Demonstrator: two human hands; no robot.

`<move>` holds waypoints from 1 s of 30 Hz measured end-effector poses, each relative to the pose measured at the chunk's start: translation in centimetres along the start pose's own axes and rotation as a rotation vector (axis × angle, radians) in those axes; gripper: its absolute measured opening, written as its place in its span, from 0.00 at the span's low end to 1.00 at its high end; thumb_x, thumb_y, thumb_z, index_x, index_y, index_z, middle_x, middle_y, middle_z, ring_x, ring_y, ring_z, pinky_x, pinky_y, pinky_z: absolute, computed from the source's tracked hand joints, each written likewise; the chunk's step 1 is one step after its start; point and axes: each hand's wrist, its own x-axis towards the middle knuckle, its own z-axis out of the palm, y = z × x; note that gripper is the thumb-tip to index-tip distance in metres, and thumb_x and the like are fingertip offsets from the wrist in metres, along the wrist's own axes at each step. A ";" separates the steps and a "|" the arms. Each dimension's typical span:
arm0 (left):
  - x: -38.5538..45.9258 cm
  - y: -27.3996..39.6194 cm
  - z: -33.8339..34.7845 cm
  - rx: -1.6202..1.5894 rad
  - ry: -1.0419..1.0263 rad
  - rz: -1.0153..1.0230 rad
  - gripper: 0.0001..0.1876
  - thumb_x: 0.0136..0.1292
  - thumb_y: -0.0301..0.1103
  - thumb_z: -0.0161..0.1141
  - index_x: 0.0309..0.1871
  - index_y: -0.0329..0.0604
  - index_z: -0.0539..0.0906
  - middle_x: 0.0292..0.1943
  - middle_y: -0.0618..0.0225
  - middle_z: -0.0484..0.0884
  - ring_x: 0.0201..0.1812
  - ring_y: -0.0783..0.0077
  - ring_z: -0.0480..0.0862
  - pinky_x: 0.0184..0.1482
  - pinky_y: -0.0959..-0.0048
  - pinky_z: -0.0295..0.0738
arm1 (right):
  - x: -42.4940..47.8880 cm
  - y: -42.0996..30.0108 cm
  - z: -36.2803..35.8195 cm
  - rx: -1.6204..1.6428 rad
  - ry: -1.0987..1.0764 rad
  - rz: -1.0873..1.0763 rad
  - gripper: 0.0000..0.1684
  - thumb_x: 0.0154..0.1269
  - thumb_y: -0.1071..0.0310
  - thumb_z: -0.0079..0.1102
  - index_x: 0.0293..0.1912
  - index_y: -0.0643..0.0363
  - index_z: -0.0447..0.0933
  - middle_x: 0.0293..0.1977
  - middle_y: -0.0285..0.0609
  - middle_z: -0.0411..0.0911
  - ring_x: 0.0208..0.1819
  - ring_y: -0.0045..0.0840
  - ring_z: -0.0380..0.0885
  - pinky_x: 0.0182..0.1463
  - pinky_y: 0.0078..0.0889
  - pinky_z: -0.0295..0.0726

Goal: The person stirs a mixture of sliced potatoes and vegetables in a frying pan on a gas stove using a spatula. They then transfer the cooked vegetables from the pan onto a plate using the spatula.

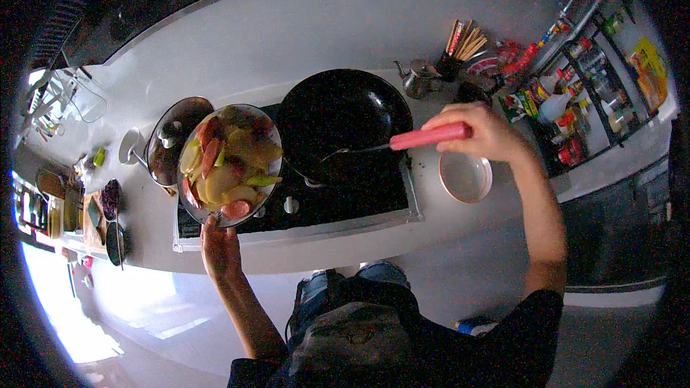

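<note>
My left hand [220,245] grips the near rim of a plate [272,129] and holds it up at the left of the stove. On the plate lie sliced potatoes [218,186], sausage slices [211,157] and green pepper pieces [264,180]. My right hand [474,132] is shut on the red handle of a cooking utensil [430,134]. The utensil's thin metal shaft reaches into a black wok [334,113] on the stove; its head is hard to make out in the dark wok. The inside of the wok looks dark, with a glossy sheen on its right wall.
A lidded pan [175,134] stands partly behind the plate. A bowl [466,178] sits right of the black gas stove [366,199]. Farther back are a metal pot [418,82] and a chopstick holder [448,64]. Bottles fill a rack [598,86] at right; a cutting board [94,221] lies far left.
</note>
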 end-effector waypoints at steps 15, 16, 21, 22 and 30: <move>-2.2 0.0 -2.8 0.232 0.067 -0.080 0.12 0.54 0.25 0.49 0.41 0.30 0.68 0.40 0.53 0.73 0.41 0.67 0.74 0.44 0.72 0.71 | 6.4 -0.2 3.7 0.025 0.204 -0.156 0.18 0.41 0.70 0.63 0.37 0.58 0.74 0.28 0.38 0.73 0.31 0.22 0.71 0.36 0.22 0.68; -2.6 0.2 -3.3 0.487 0.090 -0.071 0.12 0.54 0.25 0.50 0.41 0.30 0.68 0.40 0.54 0.73 0.41 0.68 0.74 0.44 0.72 0.71 | 7.2 -0.1 4.0 0.069 0.258 -0.205 0.16 0.42 0.69 0.62 0.35 0.58 0.74 0.27 0.37 0.72 0.32 0.21 0.71 0.36 0.22 0.68; -5.2 0.3 -2.9 0.094 0.101 -0.176 0.13 0.54 0.25 0.49 0.43 0.28 0.68 0.40 0.55 0.73 0.40 0.67 0.75 0.45 0.70 0.70 | 10.6 0.1 6.5 0.141 0.371 -0.169 0.11 0.46 0.68 0.59 0.32 0.59 0.72 0.29 0.36 0.72 0.33 0.21 0.71 0.36 0.21 0.69; -5.5 0.3 -3.4 0.060 0.072 -0.187 0.13 0.54 0.24 0.49 0.43 0.28 0.68 0.41 0.55 0.73 0.41 0.66 0.74 0.46 0.69 0.69 | 11.0 -0.4 6.8 0.123 0.333 -0.129 0.11 0.46 0.68 0.59 0.32 0.59 0.72 0.29 0.37 0.72 0.32 0.21 0.71 0.36 0.21 0.69; -8.3 1.0 -3.2 -0.035 -0.007 -0.288 0.15 0.51 0.24 0.50 0.43 0.28 0.67 0.43 0.52 0.72 0.45 0.61 0.73 0.49 0.64 0.67 | 10.0 -4.0 7.4 -0.090 0.182 -0.200 0.11 0.47 0.66 0.58 0.30 0.60 0.70 0.26 0.41 0.72 0.29 0.29 0.73 0.32 0.26 0.70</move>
